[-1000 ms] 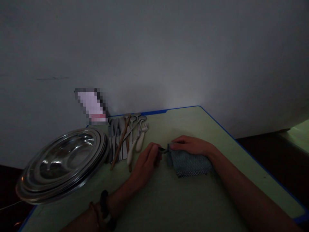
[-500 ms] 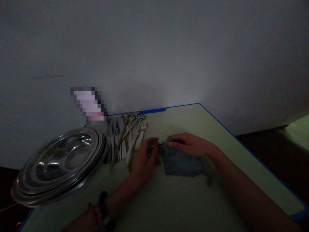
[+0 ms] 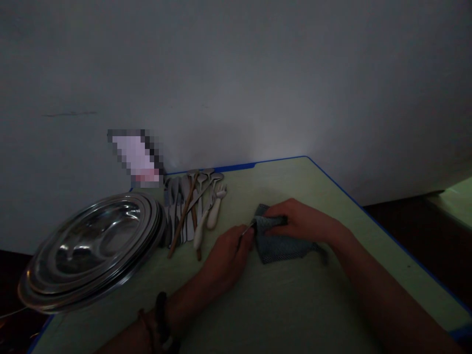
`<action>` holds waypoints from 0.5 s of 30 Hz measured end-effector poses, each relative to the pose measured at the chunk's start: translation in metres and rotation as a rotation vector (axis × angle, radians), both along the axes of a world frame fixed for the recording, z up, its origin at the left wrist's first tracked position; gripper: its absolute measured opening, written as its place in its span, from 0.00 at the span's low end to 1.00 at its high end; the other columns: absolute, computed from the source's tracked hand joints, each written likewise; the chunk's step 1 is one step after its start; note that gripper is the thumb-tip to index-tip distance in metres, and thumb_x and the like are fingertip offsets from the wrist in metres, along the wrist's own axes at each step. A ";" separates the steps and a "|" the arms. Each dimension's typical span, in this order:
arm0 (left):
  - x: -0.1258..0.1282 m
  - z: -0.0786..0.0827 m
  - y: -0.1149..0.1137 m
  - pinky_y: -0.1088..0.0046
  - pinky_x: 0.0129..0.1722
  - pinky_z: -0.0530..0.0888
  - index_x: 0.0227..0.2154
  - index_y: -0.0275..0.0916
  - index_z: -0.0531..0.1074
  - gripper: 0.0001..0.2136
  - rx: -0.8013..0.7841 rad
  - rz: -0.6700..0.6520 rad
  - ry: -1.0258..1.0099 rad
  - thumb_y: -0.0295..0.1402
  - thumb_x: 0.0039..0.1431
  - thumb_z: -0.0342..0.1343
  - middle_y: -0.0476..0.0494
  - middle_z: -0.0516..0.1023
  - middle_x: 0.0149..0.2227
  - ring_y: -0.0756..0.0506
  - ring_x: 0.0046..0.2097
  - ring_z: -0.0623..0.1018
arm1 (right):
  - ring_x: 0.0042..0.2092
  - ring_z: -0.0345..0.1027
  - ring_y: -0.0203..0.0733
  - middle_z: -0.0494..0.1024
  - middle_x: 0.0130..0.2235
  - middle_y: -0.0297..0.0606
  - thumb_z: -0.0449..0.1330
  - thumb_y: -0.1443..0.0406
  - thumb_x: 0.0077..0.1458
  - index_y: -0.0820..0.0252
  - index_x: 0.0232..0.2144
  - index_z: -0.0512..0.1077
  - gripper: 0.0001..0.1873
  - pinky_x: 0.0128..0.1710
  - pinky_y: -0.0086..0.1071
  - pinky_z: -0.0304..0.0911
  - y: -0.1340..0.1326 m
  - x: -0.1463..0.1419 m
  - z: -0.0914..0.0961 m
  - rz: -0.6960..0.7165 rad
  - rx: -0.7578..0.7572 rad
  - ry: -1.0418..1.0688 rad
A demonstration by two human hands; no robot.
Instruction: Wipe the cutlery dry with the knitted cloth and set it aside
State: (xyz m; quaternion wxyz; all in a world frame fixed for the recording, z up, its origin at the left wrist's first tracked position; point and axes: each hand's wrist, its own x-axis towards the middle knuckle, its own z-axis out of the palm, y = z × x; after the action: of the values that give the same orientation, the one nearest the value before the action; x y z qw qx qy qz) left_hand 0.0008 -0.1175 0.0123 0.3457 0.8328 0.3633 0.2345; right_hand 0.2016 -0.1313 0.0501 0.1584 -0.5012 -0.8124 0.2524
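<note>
In the head view my left hand [image 3: 230, 253] is closed on a thin metal utensil [image 3: 246, 229]. One end of the utensil goes into a grey-blue cloth [image 3: 282, 248], so its kind cannot be made out. My right hand [image 3: 297, 219] is closed on the cloth, folding it around that end with thumb and fingers. The cloth's lower part lies spread on the table, with a loose corner trailing right. Left of my hands lies a group of cutlery [image 3: 188, 211]: spoons, forks, several with white or wooden handles.
A stack of shiny metal plates [image 3: 92, 246] stands at the table's left. Behind it a blurred-out, lit phone-like object [image 3: 134, 157] leans against the grey wall [image 3: 236, 73]. The pale green table [image 3: 265, 309] has a blue edge.
My left hand has moved right and closer to the cloth, its fingers now more tightly closed. My right hand has folded the cloth further over the utensil's end.
</note>
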 end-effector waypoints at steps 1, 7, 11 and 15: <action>0.000 0.000 -0.001 0.74 0.29 0.63 0.23 0.39 0.63 0.18 0.002 -0.001 -0.008 0.38 0.65 0.37 0.51 0.67 0.23 0.48 0.27 0.69 | 0.33 0.67 0.38 0.75 0.30 0.35 0.56 0.61 0.52 0.61 0.30 0.73 0.09 0.32 0.28 0.55 -0.001 -0.001 0.001 -0.003 0.011 0.004; -0.001 0.003 -0.001 0.74 0.27 0.63 0.22 0.39 0.65 0.20 -0.070 0.015 -0.021 0.38 0.65 0.35 0.51 0.68 0.21 0.48 0.26 0.69 | 0.31 0.65 0.38 0.74 0.29 0.37 0.52 0.55 0.54 0.60 0.28 0.71 0.16 0.30 0.29 0.54 -0.007 -0.003 0.010 -0.012 -0.020 -0.041; -0.001 0.004 0.000 0.74 0.28 0.64 0.28 0.40 0.65 0.12 -0.028 0.070 -0.046 0.37 0.63 0.41 0.51 0.70 0.25 0.48 0.28 0.70 | 0.27 0.63 0.35 0.73 0.26 0.35 0.53 0.58 0.54 0.60 0.29 0.72 0.13 0.27 0.28 0.52 -0.009 -0.003 0.011 0.014 -0.072 -0.059; -0.001 -0.001 -0.001 0.74 0.29 0.64 0.28 0.39 0.67 0.13 0.017 0.013 0.044 0.37 0.64 0.41 0.50 0.72 0.26 0.47 0.28 0.71 | 0.25 0.62 0.34 0.72 0.24 0.34 0.51 0.61 0.54 0.61 0.27 0.71 0.12 0.26 0.28 0.50 -0.009 -0.007 0.007 0.016 -0.100 -0.074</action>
State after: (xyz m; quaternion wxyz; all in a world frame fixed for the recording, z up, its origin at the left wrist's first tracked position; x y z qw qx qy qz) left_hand -0.0003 -0.1182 0.0115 0.3290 0.8384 0.3740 0.2215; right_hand 0.1948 -0.1401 0.0574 0.1010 -0.5109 -0.8081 0.2753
